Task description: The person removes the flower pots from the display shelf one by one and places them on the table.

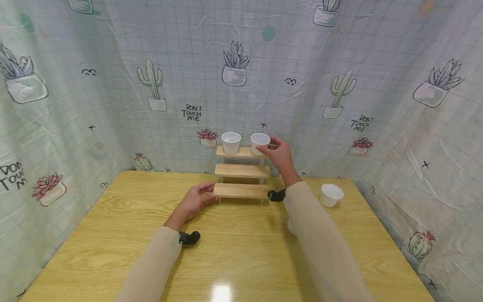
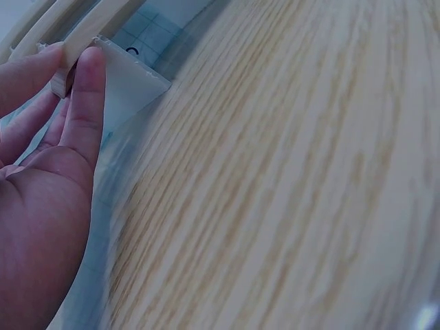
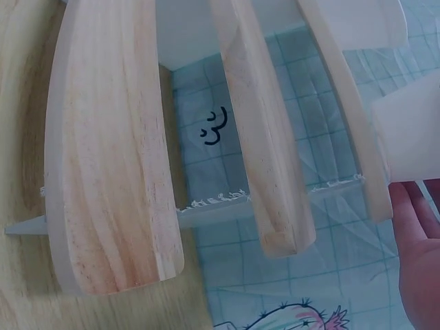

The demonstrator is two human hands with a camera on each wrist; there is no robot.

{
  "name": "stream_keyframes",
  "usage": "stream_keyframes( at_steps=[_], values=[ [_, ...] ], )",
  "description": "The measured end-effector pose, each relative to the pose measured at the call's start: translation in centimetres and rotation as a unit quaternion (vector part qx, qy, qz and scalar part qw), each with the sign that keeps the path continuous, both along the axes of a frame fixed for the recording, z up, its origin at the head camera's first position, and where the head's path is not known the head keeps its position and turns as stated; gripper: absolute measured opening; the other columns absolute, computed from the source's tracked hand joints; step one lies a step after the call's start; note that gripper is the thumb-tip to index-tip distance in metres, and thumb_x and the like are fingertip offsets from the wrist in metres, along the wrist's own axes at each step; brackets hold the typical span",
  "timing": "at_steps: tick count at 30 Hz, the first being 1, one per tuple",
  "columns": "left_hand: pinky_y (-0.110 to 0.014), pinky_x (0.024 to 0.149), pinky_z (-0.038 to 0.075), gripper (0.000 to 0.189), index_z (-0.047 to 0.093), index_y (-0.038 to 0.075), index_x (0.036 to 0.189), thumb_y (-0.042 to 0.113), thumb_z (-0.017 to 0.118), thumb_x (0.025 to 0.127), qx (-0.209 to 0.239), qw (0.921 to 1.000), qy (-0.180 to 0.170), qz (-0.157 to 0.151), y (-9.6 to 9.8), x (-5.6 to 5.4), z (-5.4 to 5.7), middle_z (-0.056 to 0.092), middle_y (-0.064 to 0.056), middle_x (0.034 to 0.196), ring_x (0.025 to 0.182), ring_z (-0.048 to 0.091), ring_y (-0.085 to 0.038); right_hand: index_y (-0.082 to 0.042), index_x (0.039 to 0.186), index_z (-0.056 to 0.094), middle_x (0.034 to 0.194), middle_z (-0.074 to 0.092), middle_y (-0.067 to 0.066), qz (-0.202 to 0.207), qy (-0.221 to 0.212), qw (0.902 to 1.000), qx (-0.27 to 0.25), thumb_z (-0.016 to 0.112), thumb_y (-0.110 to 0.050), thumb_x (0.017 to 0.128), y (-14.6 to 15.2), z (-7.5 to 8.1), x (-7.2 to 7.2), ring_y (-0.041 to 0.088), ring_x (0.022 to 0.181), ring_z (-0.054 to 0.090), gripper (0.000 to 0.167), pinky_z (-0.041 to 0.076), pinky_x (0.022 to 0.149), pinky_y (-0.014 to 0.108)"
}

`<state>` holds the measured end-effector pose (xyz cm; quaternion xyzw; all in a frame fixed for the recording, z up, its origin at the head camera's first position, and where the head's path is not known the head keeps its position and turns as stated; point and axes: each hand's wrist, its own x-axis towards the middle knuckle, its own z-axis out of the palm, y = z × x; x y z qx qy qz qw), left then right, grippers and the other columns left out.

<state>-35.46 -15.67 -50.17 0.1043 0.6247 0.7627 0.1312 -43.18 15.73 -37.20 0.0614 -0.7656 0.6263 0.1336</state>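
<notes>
My right grip [image 1: 280, 157]: pinching a white cup [image 1: 258, 145] at the top shelf's [image 1: 242, 153] right end; best kept upright until its base sits flat. My left grip [image 1: 195, 201]: pinching the bottom shelf's [image 1: 241, 191] left end, steadying. Second cup [image 1: 231, 144]: top left. Third cup [image 1: 331, 196]: near the tabletop's [image 1: 241, 243] right edge.

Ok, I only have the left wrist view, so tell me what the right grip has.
Observer: The right grip holds a white tapered cup at the right end of the top wooden shelf.

Operator: Report what's beside it.

Observer: A second white cup stands on that same shelf, to its left.

Operator: Now check the table on the right.

Observer: A third white cup stands on the table, to the right of the right sleeve.
</notes>
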Motion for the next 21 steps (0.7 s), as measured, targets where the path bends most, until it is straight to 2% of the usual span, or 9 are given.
stream_keyframes(
  at_steps=[8, 13, 21],
  values=[
    [-0.035, 0.105, 0.058, 0.061, 0.031, -0.009, 0.156, -0.005, 0.057, 0.101, -0.003, 0.9999, 0.012, -0.006, 0.02, 0.14, 0.12, 0.048, -0.021, 0.139, 0.106, 0.066, -0.011, -0.010, 0.135, 0.067, 0.128, 0.070, 0.015, 0.000, 0.017, 0.9998, 0.012, 0.090, -0.024, 0.080, -0.02, 0.11, -0.23, 0.030, 0.114, 0.068, 0.061, 0.058, 0.079, 0.022],
    [-0.034, 0.105, 0.059, 0.061, 0.030, -0.009, 0.156, -0.005, 0.057, 0.101, -0.004, 0.9999, 0.010, -0.004, 0.08, 0.13, 0.11, 0.050, -0.016, 0.134, 0.107, 0.065, -0.011, -0.009, 0.135, 0.067, 0.128, 0.070, 0.015, 0.000, 0.020, 0.9997, 0.013, 0.090, -0.023, 0.080, -0.08, 0.03, -0.23, 0.030, 0.113, 0.069, 0.061, 0.061, 0.087, 0.029],
    [-0.031, 0.102, 0.060, 0.063, 0.029, -0.010, 0.156, -0.005, 0.058, 0.100, 0.006, 0.9998, 0.016, -0.009, -0.04, 0.25, 0.07, 0.050, -0.016, 0.133, 0.107, 0.065, -0.011, -0.009, 0.137, 0.065, 0.129, 0.069, 0.015, -0.004, 0.005, 0.9998, 0.018, 0.090, -0.024, 0.080, -0.34, 0.07, -0.18, 0.030, 0.114, 0.068, 0.063, 0.062, 0.094, 0.039]
  ],
)
